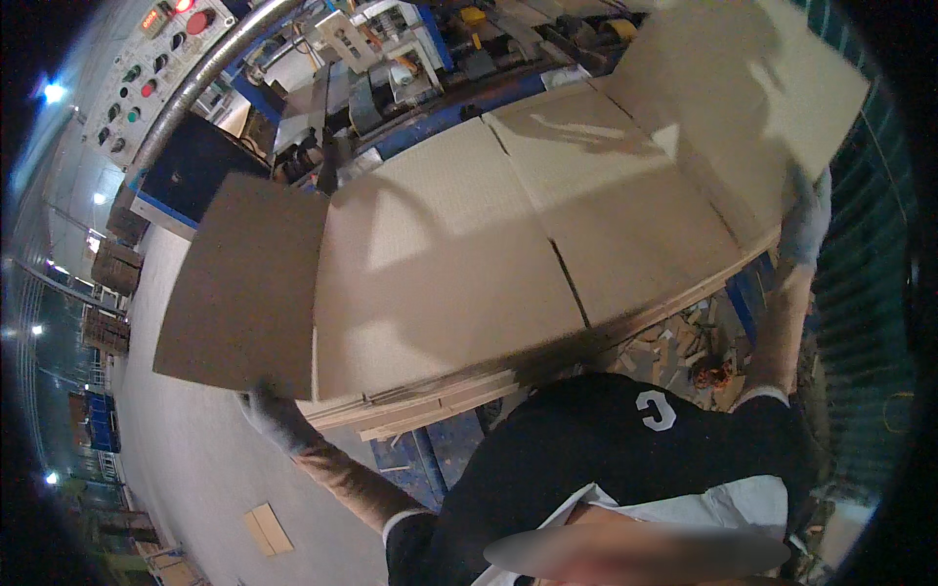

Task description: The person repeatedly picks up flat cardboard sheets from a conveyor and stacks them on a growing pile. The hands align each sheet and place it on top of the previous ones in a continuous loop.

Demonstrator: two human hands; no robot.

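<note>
A large brown cardboard sheet [440,264], creased and slotted into panels, lies across a stack of similar sheets. Its left end panel [244,293] is folded up and looks darker. The right end panel [752,88] also stands raised. My left hand [277,418], in a grey glove, grips the near edge of the left panel; its fingertips are partly hidden at the board. At the right panel's near edge, my gloved right hand [805,217] holds the cardboard, with some fingers out of sight. Shadows fall over the middle panels.
Beyond the sheet stands a machine with a blue frame [430,122]. A control panel [147,88] with coloured buttons is at the far left, beside a metal pipe [210,73]. Cardboard scraps [674,347] lie beneath the stack. A flat cardboard piece [268,529] rests on the floor.
</note>
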